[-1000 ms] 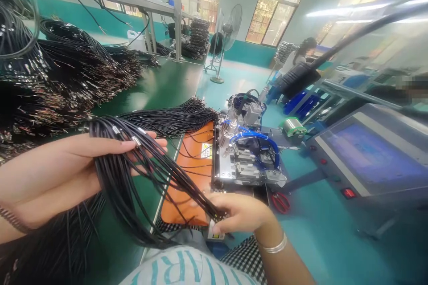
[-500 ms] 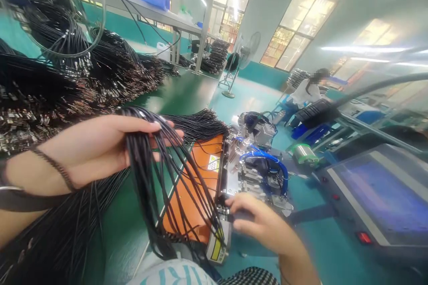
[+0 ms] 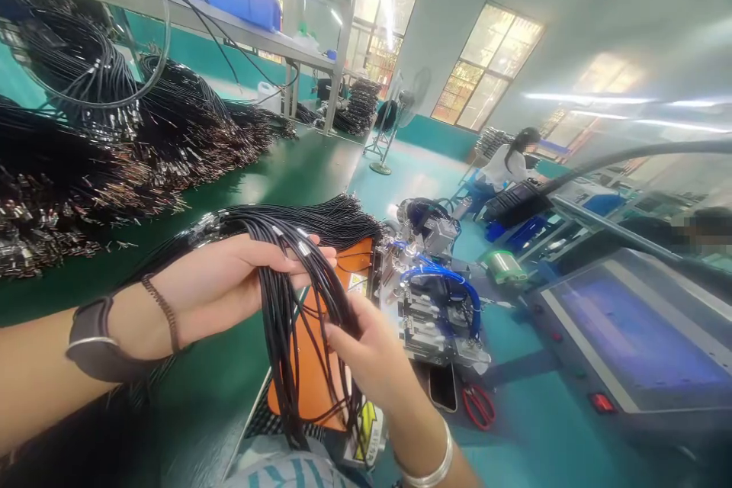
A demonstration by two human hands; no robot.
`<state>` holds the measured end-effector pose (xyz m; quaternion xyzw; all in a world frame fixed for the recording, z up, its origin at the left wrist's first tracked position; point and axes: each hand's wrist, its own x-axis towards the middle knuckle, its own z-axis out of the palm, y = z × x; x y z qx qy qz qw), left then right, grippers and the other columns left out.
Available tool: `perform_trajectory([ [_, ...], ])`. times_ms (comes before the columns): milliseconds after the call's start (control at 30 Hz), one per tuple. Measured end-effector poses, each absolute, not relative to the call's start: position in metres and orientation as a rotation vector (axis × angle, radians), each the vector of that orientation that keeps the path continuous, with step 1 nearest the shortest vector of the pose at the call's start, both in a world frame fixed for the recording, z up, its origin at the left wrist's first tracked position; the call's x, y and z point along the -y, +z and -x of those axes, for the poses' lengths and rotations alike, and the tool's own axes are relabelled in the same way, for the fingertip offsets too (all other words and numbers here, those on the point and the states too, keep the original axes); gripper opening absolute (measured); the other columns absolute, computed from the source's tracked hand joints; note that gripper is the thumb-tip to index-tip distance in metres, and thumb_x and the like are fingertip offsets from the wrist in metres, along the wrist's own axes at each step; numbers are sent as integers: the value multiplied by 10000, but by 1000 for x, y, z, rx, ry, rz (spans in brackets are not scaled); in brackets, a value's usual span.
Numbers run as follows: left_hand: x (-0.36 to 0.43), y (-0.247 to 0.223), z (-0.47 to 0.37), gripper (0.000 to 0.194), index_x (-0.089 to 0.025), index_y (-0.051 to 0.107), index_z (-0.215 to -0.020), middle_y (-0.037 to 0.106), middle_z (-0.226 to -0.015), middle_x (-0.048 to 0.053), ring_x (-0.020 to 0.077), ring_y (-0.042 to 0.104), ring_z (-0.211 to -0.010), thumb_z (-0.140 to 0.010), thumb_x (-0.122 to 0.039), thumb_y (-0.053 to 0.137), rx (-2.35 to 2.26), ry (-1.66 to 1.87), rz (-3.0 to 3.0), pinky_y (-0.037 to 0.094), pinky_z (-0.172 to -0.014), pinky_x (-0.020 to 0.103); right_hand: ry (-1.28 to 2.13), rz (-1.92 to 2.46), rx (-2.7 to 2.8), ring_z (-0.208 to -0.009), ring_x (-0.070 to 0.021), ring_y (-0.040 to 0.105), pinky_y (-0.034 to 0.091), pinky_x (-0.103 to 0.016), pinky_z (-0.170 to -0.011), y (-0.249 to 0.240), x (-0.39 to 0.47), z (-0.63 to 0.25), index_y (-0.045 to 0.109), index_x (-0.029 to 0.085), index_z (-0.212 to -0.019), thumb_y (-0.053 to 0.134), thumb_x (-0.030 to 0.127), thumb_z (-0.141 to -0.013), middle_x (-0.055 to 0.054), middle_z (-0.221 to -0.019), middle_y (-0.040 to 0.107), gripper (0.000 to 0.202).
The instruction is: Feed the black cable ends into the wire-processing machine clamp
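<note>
A bundle of thin black cables (image 3: 280, 343) hangs over my left hand (image 3: 245, 274), whose thumb lies across the top and whose fingertips show on the far side. My right hand (image 3: 371, 354) is wrapped round the right-hand strands of the same bundle, below the left hand. Small silvery connectors show among the cables near my left fingers. Under the bundle is an orange board (image 3: 309, 374), and more black cables (image 3: 337, 221) lie across its far end.
A machine with blue tubes (image 3: 446, 274) stands right of the board. Near it lie a phone (image 3: 443, 387) and red-handled scissors (image 3: 479, 406). A screen panel (image 3: 646, 335) is at right. Large cable heaps (image 3: 188, 122) fill the left. A seated person (image 3: 508, 164) works farther back.
My right hand has moved from beside the machine up and left onto the cables and closed round them. My left hand has shifted right and slightly down with the bundle.
</note>
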<state>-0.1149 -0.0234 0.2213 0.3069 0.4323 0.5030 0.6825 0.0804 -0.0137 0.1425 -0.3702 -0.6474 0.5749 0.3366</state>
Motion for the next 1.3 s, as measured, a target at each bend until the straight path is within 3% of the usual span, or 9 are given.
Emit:
perform_trajectory([
  [133,15,219,115,350,-93,656,-1081,661,-1160,145,246,655,-1021,-741,-169,677,-1130,1127,-747,580,-807,239,1754,807,1502,-736,-123,503,403,-241,-673,141,16,-86,620,148,-958,691,371,-757,-12,-837,582,309],
  [367,14,214,101,266,-91,692,-973,702,-1064,131,187,686,-918,-761,-252,687,-1153,1007,-817,563,-795,206,1653,881,1627,-565,-72,356,295,-205,-512,154,8,-80,587,126,-731,694,450,-737,35,-621,450,341],
  [533,19,210,105,343,-136,673,-1053,675,-1143,113,209,655,-1021,-736,-259,717,-1132,1008,-892,549,-849,225,1555,878,1685,-589,-88,455,363,-210,-549,162,6,-80,606,134,-722,637,342,-786,24,-626,519,219],
  [700,20,215,111,407,-154,633,-1137,644,-1205,105,214,634,-1067,-736,-187,698,-1162,1095,-882,552,-856,210,1436,871,1767,-703,-121,555,441,-241,-659,163,5,-86,614,161,-937,585,251,-795,-4,-789,617,170],
  [833,22,228,111,416,-133,643,-1121,639,-1211,111,235,630,-1074,-710,-69,635,-1142,1134,-832,573,-828,220,1227,976,2097,-642,-98,477,373,-208,-580,154,7,-100,575,177,-823,523,152,-762,35,-712,549,84],
  [1000,22,254,124,473,-107,638,-1131,661,-1160,129,238,674,-972,-687,7,521,-1215,1323,-725,611,-697,248,1544,806,2221,-737,-123,582,443,-224,-692,117,9,-137,582,149,-722,475,64,-708,-6,-803,655,138],
  [1167,17,266,148,368,-43,600,-1155,653,-1148,158,256,659,-1010,-809,-91,482,-1219,1509,-809,606,-726,336,1859,512,2293,-917,-204,629,466,-316,-858,70,14,-192,712,118,-746,612,234,-785,-90,-954,698,158],
  [1300,20,259,150,343,-76,587,-1180,634,-1188,121,237,641,-1048,-848,-121,512,-1219,1552,-840,580,-807,342,1632,902,2382,-982,-243,627,464,-357,-895,70,19,-227,715,198,-1051,729,370,-727,-93,-1058,691,367],
])
